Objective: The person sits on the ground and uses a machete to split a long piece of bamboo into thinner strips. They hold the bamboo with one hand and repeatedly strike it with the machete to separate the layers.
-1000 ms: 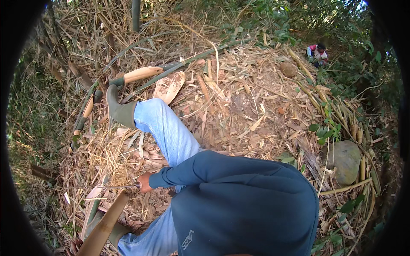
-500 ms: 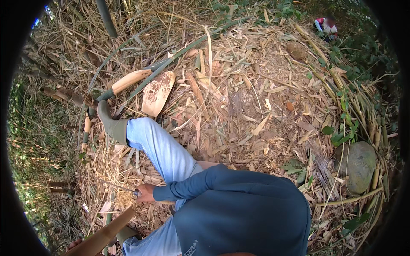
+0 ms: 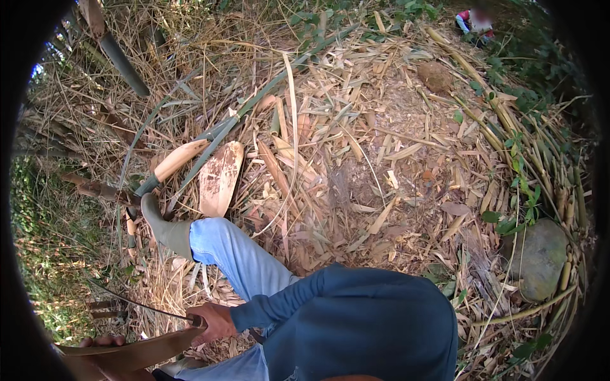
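My right hand (image 3: 215,322), at the lower left, is closed around the handle of a long, thin-bladed knife (image 3: 143,303). Its curved blade points away to the upper left. Just below it lies a long brown piece of bamboo sheath (image 3: 136,355), slanting across the lower left edge. The fingers of my left hand (image 3: 103,341) curl over the far edge of this sheath; the rest of that hand is hidden behind it. The knife hand is right by the sheath's near end; whether they touch I cannot tell.
My leg in jeans and a green rubber boot (image 3: 165,228) stretches left. Beyond it lie a speckled bamboo sheath (image 3: 221,178) and cut green bamboo (image 3: 254,98). A grey stone (image 3: 539,259) sits at right. Another person (image 3: 474,25) is far off at upper right.
The bamboo sheath has risen and tilted flatter, with my left fingers now on its edge. My right hand has moved slightly down with the knife, nearer the sheath. The view has shifted a little.
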`<state>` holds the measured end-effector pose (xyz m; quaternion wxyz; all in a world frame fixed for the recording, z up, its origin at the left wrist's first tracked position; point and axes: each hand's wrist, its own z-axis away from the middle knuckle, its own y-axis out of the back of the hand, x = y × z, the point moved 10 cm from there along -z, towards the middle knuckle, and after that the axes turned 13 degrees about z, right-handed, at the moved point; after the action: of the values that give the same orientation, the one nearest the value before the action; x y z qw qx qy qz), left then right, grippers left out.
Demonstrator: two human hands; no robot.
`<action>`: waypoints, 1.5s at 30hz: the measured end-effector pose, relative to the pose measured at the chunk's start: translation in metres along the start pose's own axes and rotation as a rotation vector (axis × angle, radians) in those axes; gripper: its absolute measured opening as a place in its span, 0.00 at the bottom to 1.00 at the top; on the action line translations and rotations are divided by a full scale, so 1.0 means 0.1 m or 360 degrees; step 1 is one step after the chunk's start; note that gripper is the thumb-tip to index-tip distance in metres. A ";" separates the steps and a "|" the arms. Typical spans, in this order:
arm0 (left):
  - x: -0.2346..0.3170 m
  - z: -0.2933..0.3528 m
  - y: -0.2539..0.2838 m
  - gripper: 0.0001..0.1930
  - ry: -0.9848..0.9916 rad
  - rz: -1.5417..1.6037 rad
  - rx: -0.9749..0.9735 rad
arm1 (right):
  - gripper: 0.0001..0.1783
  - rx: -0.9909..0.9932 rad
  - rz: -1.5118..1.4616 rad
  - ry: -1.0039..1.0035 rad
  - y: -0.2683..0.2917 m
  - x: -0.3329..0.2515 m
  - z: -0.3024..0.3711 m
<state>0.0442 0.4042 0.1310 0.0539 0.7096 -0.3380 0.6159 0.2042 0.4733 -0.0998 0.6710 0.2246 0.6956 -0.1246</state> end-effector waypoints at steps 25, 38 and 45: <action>-0.05 2.73 3.04 0.17 0.0054 -0.1444 0.1290 | 0.22 0.0097 -0.0784 -0.0342 -0.34 0.85 -0.70; -1.20 5.26 2.37 0.29 0.1539 -0.1384 0.1250 | 0.20 -0.0073 -0.0390 -0.0608 -0.48 1.57 -0.63; -1.29 5.52 2.39 0.33 0.1717 -0.1259 0.1394 | 0.21 -0.0140 -0.0599 -0.0809 -0.53 1.72 -0.58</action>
<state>0.3748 0.0023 -0.1979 0.1409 0.3378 0.2839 0.8863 0.1277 0.4799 -0.2724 0.7974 0.0245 0.5398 -0.2685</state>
